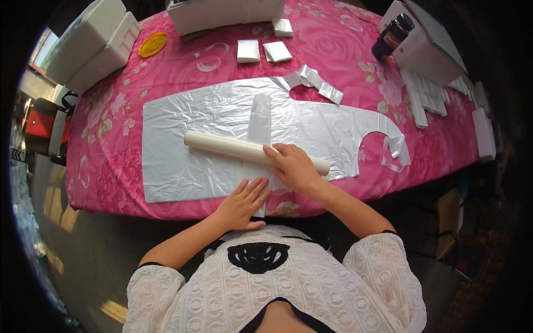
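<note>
A silvery plastic apron (189, 116) lies spread over the table, its body to the left and its neck and strap cutouts to the right. Across it, slightly slanted, rests a white tube (222, 144). My right hand (297, 169) lies over the tube's right part, fingers curled on it. Beneath the tube, a narrow translucent strip (260, 119) runs from the apron's far part toward the near edge. My left hand (244, 202) is flat with fingers stretched out, pressing the apron and strip near the table edge.
Folded silvery packets (248, 51) lie beyond the apron. White foam boxes (222, 14) stand at the back and both back corners. A dark bottle (393, 36), stacked white packets (425, 94) and a yellow disc (152, 44) sit on the pink floral tablecloth (333, 50).
</note>
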Motion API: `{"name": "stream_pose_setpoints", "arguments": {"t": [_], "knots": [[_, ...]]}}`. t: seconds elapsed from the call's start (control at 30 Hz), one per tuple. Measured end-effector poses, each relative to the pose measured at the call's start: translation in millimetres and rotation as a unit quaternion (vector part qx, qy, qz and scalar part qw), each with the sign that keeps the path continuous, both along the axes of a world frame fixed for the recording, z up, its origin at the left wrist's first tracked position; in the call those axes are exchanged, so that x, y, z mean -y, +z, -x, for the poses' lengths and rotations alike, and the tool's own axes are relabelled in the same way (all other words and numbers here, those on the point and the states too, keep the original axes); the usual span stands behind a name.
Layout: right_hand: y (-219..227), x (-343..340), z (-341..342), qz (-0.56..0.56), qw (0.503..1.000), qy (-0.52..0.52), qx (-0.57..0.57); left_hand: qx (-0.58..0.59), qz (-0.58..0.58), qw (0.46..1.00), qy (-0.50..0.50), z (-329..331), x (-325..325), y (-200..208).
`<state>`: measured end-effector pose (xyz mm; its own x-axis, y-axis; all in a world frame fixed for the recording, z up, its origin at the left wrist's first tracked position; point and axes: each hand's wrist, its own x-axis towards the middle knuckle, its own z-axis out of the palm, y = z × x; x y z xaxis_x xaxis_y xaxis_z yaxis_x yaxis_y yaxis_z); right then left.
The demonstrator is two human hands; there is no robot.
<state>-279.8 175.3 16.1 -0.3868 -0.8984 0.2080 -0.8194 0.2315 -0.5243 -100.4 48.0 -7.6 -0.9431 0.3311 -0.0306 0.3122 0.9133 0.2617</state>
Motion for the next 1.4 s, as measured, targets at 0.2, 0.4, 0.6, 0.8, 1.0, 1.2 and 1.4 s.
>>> {"name": "stream_pose_setpoints", "arguments": {"t": [0.2, 0.4, 0.6, 0.8, 1.0, 1.2, 1.4], "knots": [[-9, -26, 48, 0.013, 0.989, -0.124, -0.079, -0.004, 0.0, 1.0, -0.001, -1, -1, -2], [13, -45, 63, 0.007, 0.989, -0.131, -0.062, 0.008, -0.002, 1.0, 0.007, -4, -6, -1], [6, -30, 11, -0.03, 0.998, 0.059, -0.003, -0.021, -0.021, 0.999, 0.038, -9, -23, -9], [-11, 34, 39, -0.01, 0.998, 0.044, -0.046, -0.003, 0.027, 0.998, 0.053, -13, -33, -11], [-20, 85, 89, 0.057, 0.992, -0.017, -0.11, -0.092, 0.062, 0.994, 0.017, -13, -28, -22], [-6, 55, 41, 0.067, 0.993, 0.09, -0.045, -0.079, -0.055, 0.995, 0.04, -31, -8, -14], [-19, 0, -23, -0.035, 0.973, 0.23, -0.001, -0.125, -0.161, 0.979, -0.008, -27, 4, -15]]}}
